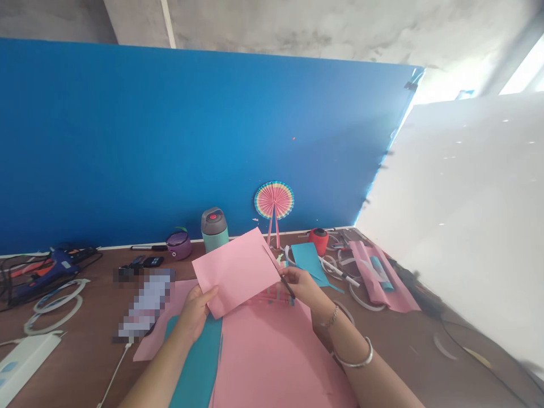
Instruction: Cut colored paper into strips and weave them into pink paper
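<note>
My left hand grips the lower left part of a pink sheet of paper, thumb on top, and holds it tilted above the table. At the sheet's right edge my right hand is closed on a pair of scissors. The scissors' dark handle shows below the fingers and a thin blade lies along the paper's edge. Much of the scissors is hidden by the hand. Beneath both hands lie a large pink sheet and a teal sheet.
A round paper fan leans on the blue partition. A thermos, purple container and red container stand behind. Left are a glue gun, phone and power strip; right, a glue tube.
</note>
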A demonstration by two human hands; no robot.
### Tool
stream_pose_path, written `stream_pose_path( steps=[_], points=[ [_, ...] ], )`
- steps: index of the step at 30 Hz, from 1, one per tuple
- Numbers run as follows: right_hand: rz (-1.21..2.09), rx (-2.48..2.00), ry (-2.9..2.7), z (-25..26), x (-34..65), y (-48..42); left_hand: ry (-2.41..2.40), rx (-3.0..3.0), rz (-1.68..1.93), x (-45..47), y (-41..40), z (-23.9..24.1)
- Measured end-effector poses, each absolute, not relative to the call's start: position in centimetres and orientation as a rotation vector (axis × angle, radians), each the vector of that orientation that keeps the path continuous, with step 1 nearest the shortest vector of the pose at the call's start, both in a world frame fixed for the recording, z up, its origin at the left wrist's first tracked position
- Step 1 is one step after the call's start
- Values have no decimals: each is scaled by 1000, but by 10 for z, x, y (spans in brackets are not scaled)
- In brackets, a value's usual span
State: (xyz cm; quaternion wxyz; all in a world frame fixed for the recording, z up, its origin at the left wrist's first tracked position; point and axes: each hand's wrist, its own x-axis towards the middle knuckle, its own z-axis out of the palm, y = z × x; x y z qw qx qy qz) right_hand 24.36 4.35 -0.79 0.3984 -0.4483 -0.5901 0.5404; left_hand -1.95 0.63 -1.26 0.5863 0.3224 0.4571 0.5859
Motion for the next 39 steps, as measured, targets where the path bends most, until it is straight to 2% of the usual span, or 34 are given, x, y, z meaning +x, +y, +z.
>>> stream_pose_path(
  steps=[39],
  points=[
    [1351,-1117,-1408,-11,238,42,1046,845,1184,-19,3,-11]
  ],
)
